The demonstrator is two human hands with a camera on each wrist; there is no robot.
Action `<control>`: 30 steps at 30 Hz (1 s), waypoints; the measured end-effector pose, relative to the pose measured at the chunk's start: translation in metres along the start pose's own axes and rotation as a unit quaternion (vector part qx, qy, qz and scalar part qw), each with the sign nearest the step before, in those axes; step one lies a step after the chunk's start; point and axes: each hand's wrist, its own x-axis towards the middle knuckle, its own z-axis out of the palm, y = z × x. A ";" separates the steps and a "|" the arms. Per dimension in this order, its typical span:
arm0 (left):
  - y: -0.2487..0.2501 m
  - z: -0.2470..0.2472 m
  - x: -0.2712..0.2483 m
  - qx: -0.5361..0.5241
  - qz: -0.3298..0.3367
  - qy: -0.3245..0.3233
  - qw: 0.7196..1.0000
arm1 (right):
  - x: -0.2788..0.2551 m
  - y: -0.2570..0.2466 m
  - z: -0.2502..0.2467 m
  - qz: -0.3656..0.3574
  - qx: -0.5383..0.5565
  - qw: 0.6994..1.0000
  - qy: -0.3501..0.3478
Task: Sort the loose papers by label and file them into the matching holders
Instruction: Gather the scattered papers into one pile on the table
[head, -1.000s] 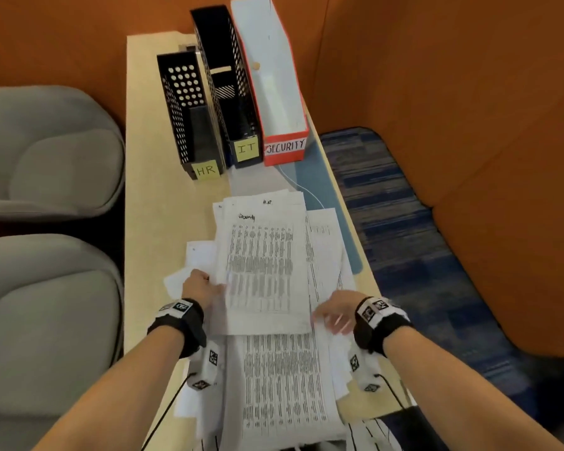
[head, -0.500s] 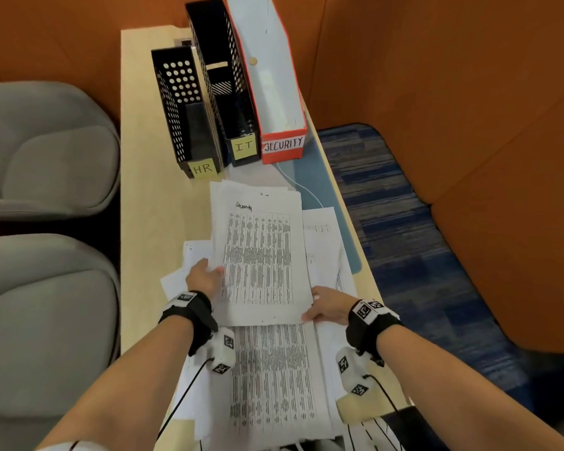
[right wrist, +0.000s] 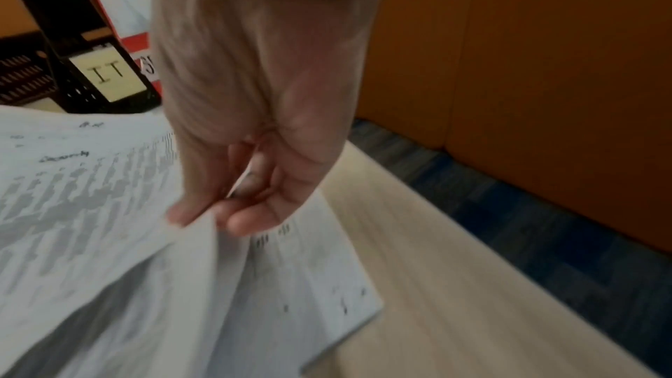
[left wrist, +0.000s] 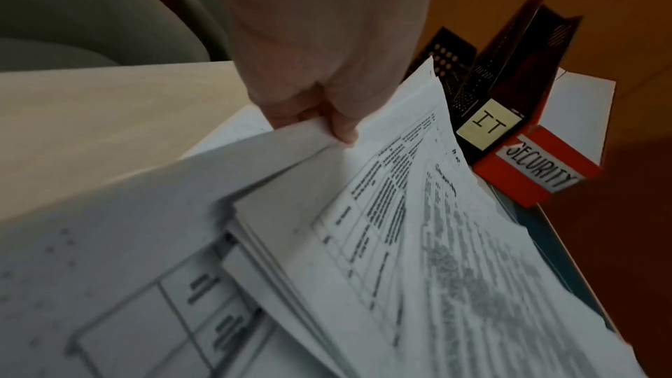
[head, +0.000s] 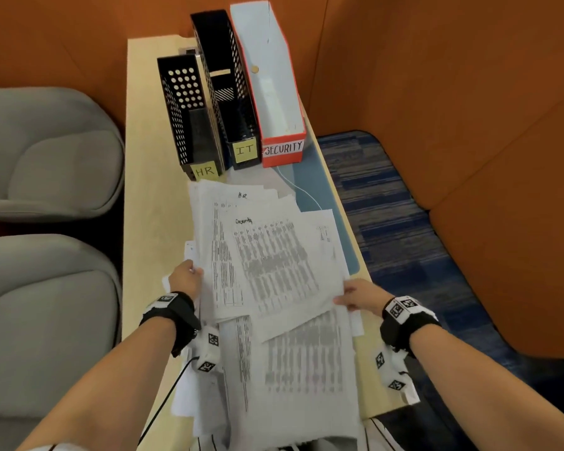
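A loose pile of printed papers point(head: 293, 369) covers the near half of the narrow desk point(head: 150, 222). On top lies a sheet headed "Security" point(head: 274, 271), tilted clockwise, over a stack whose top page reads "H.R." point(head: 228, 203). My left hand point(head: 184, 276) pinches the left edge of that stack point(left wrist: 327, 137). My right hand point(head: 355, 296) pinches the Security sheet's right edge point(right wrist: 203, 229). At the far end stand three holders: black HR point(head: 189, 125), black IT point(head: 232, 92), red-and-white SECURITY point(head: 274, 92).
Two grey chairs point(head: 43, 151) flank the desk's left side. An orange padded wall point(head: 453, 125) and blue carpet point(head: 404, 239) lie to the right. A blue folder point(head: 332, 196) and white cable lie under the papers near the SECURITY holder.
The Security sheet has swung clockwise and slid right, uncovering the H.R. page beneath. My right hand moved right with its edge; my left hand stays at the stack's left edge.
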 end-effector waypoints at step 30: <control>-0.049 -0.009 -0.070 0.181 0.129 -0.224 0.949 | 0.012 -0.054 0.044 -0.030 0.260 0.965 0.028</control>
